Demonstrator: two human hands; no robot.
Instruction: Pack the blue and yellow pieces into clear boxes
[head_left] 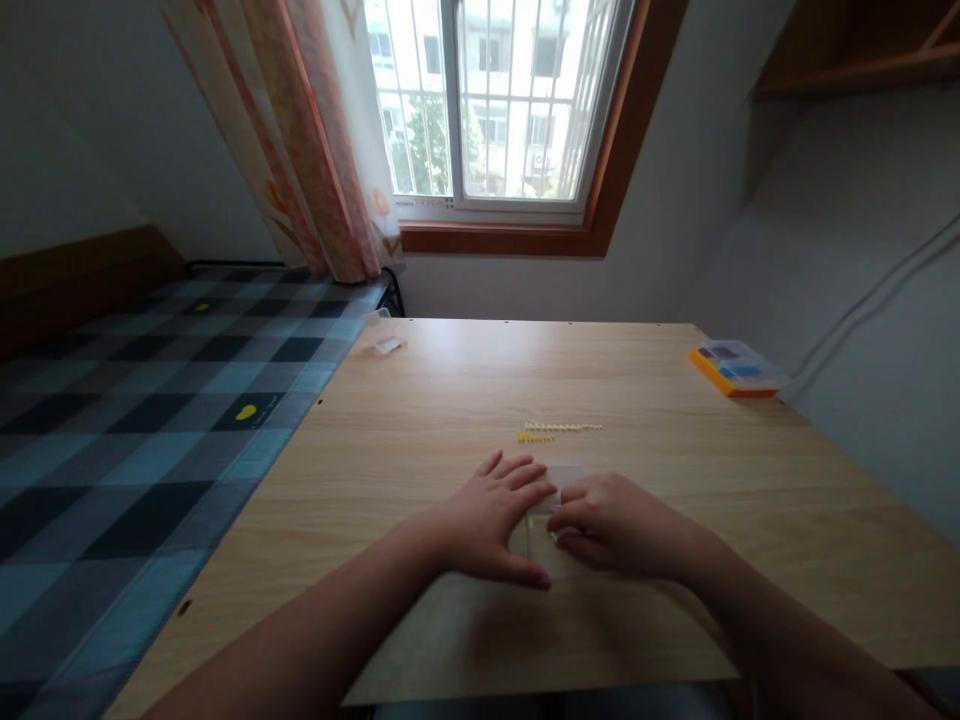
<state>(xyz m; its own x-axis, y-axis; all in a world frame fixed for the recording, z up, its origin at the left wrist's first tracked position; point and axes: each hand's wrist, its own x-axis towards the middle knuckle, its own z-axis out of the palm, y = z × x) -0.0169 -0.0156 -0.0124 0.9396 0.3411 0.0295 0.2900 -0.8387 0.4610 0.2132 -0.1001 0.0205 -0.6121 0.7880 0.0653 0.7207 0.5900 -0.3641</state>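
A flat, clear plastic piece (541, 562), perhaps a pegboard or a lid, lies near the front of the table. My left hand (491, 515) rests on its left side, fingers spread and thumb stretched out. Over its right side is my right hand (607, 525), with the fingertips pinched together and pressed down; what they hold is hidden. A small pale yellow bit (553, 536) shows by those fingertips. Just beyond the hands lie a row of small cream pieces (562, 427) and a shorter row of yellow pieces (534, 438).
At the table's far left corner stands a small clear container (385, 335). An orange-edged case (735, 370) with a clear top and blue and purple contents sits at the far right. A bed (195, 400) with a checked sheet adjoins the wooden table (420, 420) on the left.
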